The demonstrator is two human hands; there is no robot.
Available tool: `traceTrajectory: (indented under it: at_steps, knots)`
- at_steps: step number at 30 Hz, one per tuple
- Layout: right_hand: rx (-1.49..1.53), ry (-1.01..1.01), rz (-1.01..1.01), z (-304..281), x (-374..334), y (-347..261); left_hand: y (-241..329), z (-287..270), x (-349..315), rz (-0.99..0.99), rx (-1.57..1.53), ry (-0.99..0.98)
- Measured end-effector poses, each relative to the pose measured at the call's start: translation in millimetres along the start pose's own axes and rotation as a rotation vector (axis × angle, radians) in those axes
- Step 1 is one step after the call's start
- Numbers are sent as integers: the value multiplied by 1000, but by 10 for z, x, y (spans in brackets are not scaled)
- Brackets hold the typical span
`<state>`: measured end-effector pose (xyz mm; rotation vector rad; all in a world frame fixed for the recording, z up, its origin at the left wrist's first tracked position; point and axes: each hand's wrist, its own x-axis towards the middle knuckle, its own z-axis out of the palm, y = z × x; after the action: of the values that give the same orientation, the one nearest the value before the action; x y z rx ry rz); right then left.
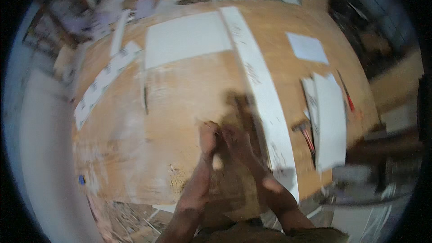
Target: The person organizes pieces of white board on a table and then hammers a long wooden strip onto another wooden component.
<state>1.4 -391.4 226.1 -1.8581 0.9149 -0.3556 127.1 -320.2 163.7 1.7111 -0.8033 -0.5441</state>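
My left hand [208, 138] is over the middle of a wooden work table [180, 90], its fingers closed. Close beside it, partly in shadow, my right hand [234, 138] also looks curled. Blur hides the fingertips and whatever small thing they may hold between them. A long white board [258, 81] with dark handwritten marks runs from the far edge to the near edge, just right of my right hand. Beyond my hands lies a wide white panel [189, 38].
White strips [105, 81] lie at the left. On the right are a hammer [307, 137], stacked white pieces [330, 121], a red-handled tool [347, 94] and a pale sheet [307, 48]. A thin dark tool [145, 96] lies left of centre. Scraps [130, 220] litter the floor.
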Motion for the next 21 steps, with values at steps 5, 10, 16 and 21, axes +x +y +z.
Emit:
traceTrajectory:
  at_steps: [5, 10, 16, 21]
  knots:
    - [-36, -131, 159, -597, -2419, 213, -36, 102, -11, 213, 469, 7]
    - [120, 425, 291, -1103, -3617, 713, 257, 11, -301, 343, 368, 151]
    - [282, 664, 530, -1573, -3948, 1516, 333, -169, -2212, 171, 271, -3]
    - [529, 600, 809, -1900, -3529, 2072, 470, -165, -3718, 194, 577, 408]
